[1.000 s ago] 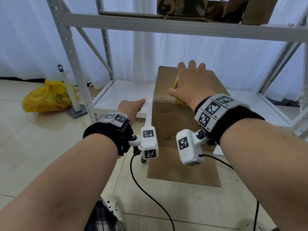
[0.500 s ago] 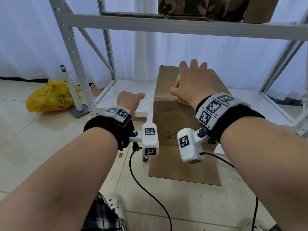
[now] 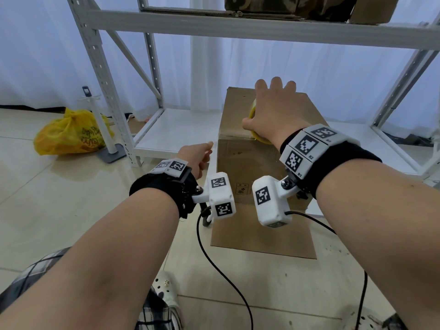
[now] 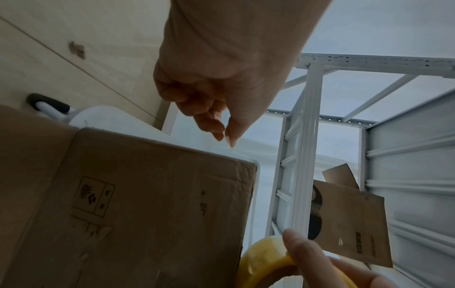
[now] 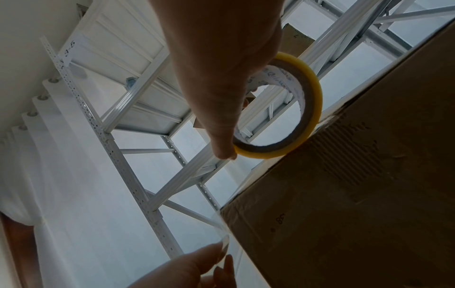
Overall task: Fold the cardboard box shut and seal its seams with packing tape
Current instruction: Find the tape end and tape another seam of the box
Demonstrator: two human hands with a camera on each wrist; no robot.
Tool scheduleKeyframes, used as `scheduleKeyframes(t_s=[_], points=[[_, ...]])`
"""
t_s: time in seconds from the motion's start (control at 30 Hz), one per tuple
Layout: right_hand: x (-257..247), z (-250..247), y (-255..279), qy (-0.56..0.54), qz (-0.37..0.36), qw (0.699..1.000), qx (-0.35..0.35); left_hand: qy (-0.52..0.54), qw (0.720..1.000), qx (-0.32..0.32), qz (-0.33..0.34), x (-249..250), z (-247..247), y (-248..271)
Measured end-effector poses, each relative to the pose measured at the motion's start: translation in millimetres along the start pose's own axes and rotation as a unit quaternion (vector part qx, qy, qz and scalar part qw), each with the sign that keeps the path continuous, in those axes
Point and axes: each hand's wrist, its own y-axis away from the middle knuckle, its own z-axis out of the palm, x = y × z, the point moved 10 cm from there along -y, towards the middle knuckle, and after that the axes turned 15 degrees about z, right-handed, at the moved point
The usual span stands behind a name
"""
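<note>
Two hands work at one cardboard box (image 3: 247,167), which stands tall and upright on the floor in front of a white metal rack (image 3: 166,129), its long axis vertical and its top flaps folded flat, so nothing of its inside can be seen. One flap lies flat on the floor at the box's near foot. The right hand (image 3: 271,110) rests on the box's top near the front edge, fingers spread forward over the cardboard, thumb hooked on a yellow tape roll (image 5: 295,109) that stands on edge against the box top, its open core facing sideways. Off the box's upper left corner, the left hand (image 4: 211,109) has its fingers curled and pinches the free end of a clear tape strip (image 5: 222,239) between thumb and forefinger; the strip runs along the box's top front edge toward the roll. On the rack's upper shelf, above the box, sit other cartons (image 3: 292,7). Left of the box, on the floor, lies a yellow plastic bag (image 3: 71,134), knotted shut, beside a white stand (image 3: 102,129).
</note>
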Motion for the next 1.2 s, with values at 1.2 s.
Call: scheduleKeyframes(t_s=[1.2], points=[[-2.7, -2.2, 3.2, 0.006, -0.017, 1.000, 0.017, -0.304, 0.934, -0.011, 0.189, 19.0, -3.2, -4.5]])
